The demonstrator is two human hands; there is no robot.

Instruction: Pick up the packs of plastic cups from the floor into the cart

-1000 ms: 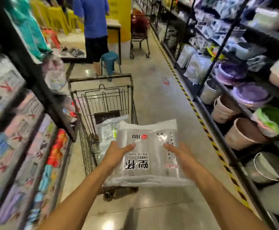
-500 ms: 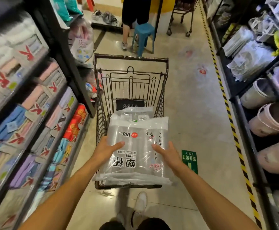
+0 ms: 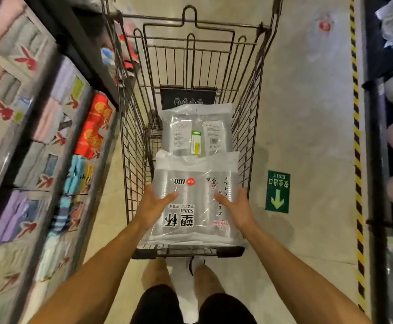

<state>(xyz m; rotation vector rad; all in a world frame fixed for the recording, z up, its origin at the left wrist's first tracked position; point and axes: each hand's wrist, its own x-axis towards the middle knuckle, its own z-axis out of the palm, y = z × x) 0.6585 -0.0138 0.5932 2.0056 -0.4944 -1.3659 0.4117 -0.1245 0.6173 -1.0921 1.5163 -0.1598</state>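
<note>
- My left hand [image 3: 154, 204] and right hand [image 3: 236, 206] grip the pack of plastic cups [image 3: 191, 183] by its 2 sides, thumbs curled on top.
- The pack sits low inside the near end of the wire cart [image 3: 133, 148]. Its far edge overlaps 1 other pack [image 3: 196, 127] lying deeper in; I cannot tell if it has touched down.
- I judge this the placing step. Next: lower it flat, release, then check the floor [image 3: 307, 136] for more.

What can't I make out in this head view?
Head view:
- Underside of the clear plastic-wrapped pack of cups: hidden by itself, resting or held unclear.
- Left hand, right hand: fingertips hidden by that pack.
- Label print on the second clear pack: too small.
- Left shelf goods: motion-blurred.
</note>
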